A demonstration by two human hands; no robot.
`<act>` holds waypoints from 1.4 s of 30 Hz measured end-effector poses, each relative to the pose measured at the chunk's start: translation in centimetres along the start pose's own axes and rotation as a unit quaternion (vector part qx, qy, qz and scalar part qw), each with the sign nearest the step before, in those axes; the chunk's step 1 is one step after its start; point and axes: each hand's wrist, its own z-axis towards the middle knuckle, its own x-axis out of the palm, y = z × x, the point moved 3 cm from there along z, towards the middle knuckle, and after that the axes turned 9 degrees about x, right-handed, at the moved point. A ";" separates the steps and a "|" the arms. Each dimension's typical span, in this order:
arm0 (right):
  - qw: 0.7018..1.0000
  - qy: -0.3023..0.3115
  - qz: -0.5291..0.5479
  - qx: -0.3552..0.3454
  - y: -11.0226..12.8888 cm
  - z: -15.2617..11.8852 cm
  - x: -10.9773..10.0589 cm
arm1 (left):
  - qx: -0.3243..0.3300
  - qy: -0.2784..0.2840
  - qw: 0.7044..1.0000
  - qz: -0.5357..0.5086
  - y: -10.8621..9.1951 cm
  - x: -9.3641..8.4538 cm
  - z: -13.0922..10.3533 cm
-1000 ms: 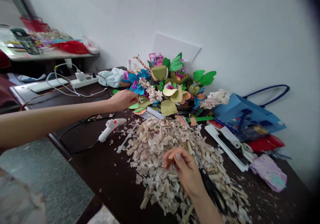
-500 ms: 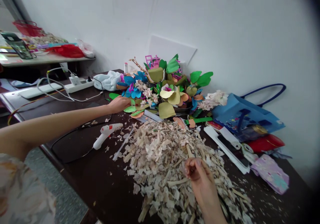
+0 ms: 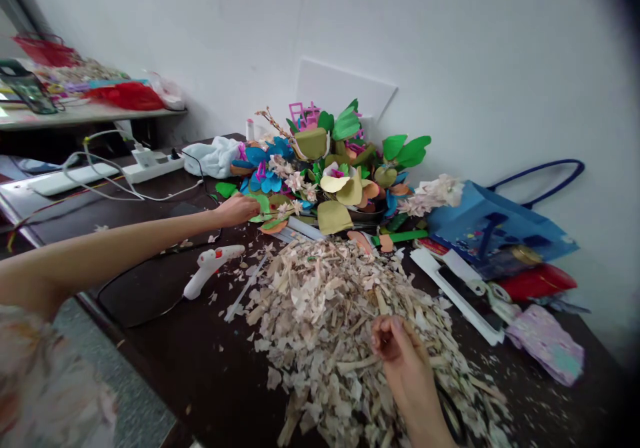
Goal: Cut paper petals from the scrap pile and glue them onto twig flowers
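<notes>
My left hand (image 3: 237,210) reaches across the table to the left edge of a heap of artificial flowers (image 3: 334,183). Its fingers are bent together beside green petals (image 3: 260,205); what lies between the fingertips is hidden. A pale blossom sprig (image 3: 284,211) lies just right of them. My right hand (image 3: 403,351) is curled, thumb against fingers, over a broad pile of dry, pale flakes and strips (image 3: 320,321). I cannot make out anything in its grip. A white hot glue gun (image 3: 206,271) lies on the table below my left forearm, with a clear glue stick (image 3: 246,289) to its right.
A power strip (image 3: 154,169) and white cables are at the back left, next to a light-blue cloth (image 3: 214,157). On the right are a blue bag (image 3: 493,225), a white tray (image 3: 455,295) and a purple patterned pouch (image 3: 547,343). Black scissor-like handles (image 3: 453,413) show beside my right wrist.
The view has shifted slightly. Both hands keep nearly the same places and shapes, the left at the flowers and the right over the pile.
</notes>
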 end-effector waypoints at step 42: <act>0.990 0.127 -0.050 -0.043 1.9 -4.4 -1.6 | 0.024 0.019 0.648 -0.761 -35.3 -2.9 1.6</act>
